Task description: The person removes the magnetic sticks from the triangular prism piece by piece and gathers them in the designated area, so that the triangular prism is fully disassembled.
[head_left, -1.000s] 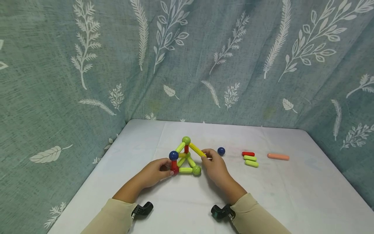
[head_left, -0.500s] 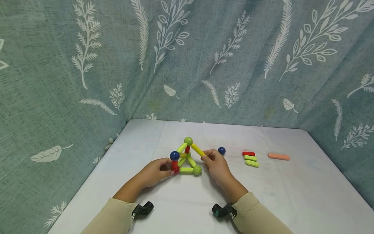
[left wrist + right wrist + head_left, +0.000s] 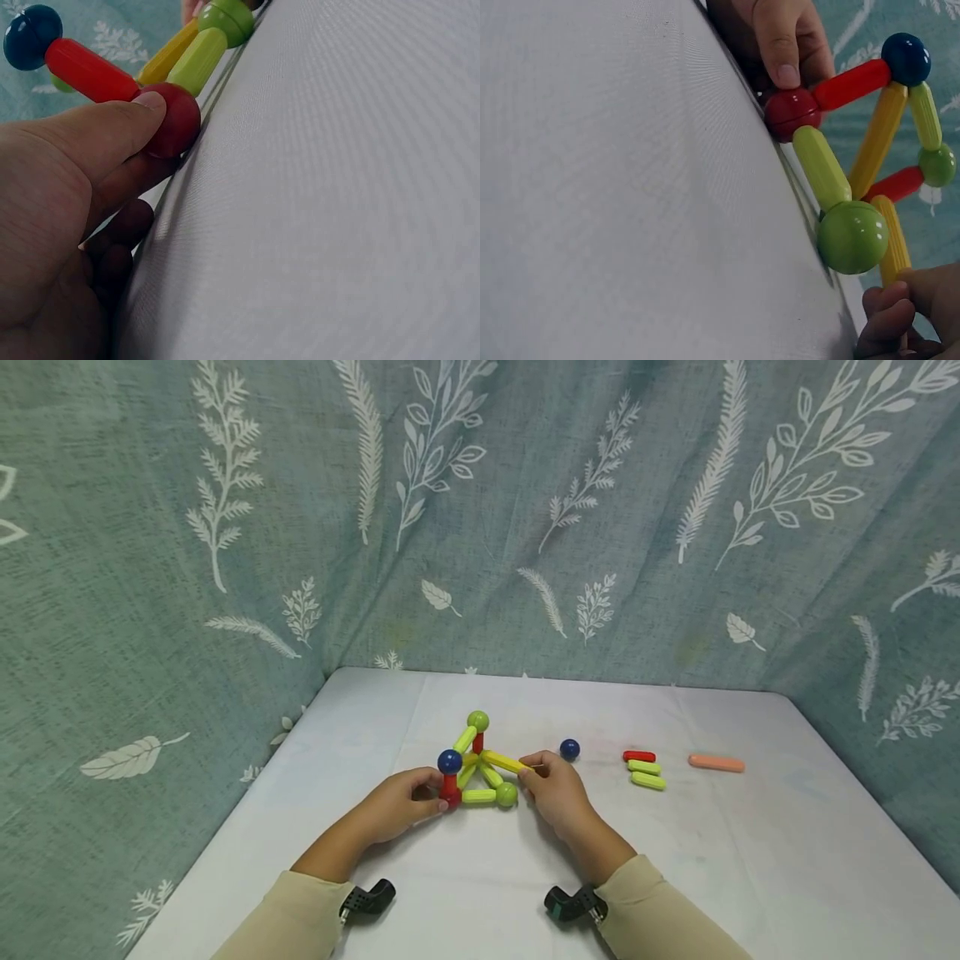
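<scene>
Here, fingers (image 3: 889,319) pinch a ridged rod (image 3: 893,244); spheres (image 3: 853,238) gleam.

Red ball (image 3: 789,118) (smooth, glossy plastic)

Head view high, facing forward and down; wrist views close, low along tabletop (image 3: 465,877), sharing red ball (image 3: 791,116).

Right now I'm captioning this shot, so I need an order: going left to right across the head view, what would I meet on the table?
Left hand → red ball → front green ball → right hand → loose red stick → orange stick.
</scene>
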A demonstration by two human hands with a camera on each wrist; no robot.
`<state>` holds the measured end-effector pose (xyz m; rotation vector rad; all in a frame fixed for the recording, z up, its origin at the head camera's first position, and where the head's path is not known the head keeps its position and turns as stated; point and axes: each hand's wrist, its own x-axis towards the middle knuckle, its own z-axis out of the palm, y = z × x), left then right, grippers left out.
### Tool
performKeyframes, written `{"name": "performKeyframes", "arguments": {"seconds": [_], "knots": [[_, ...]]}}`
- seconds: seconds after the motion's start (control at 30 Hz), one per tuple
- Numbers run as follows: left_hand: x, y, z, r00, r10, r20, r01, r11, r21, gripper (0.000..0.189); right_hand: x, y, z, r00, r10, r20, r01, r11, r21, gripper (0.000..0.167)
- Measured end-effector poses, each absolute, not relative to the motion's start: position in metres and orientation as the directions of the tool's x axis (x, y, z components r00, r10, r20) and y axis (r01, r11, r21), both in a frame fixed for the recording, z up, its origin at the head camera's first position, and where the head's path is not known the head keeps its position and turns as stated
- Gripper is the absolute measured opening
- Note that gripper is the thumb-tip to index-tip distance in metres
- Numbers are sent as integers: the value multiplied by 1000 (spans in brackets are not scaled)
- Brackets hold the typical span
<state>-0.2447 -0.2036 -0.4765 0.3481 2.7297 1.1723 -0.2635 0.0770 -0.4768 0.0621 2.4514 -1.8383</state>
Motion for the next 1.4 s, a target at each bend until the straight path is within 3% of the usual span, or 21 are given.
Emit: {"name": "performKeyframes", "arguments": {"seconds": [0.7,1.4], "knots": [[-244,-200,-476,-964,258,-67,132,680,721,31,-260,89,-474,-989,-32,-148,132,301,-945,18],[-246,-203,-480,-966,253,-55,141,693,707,31,-256,116,-467,-992,8,-123,117,374,-920,19]]}}
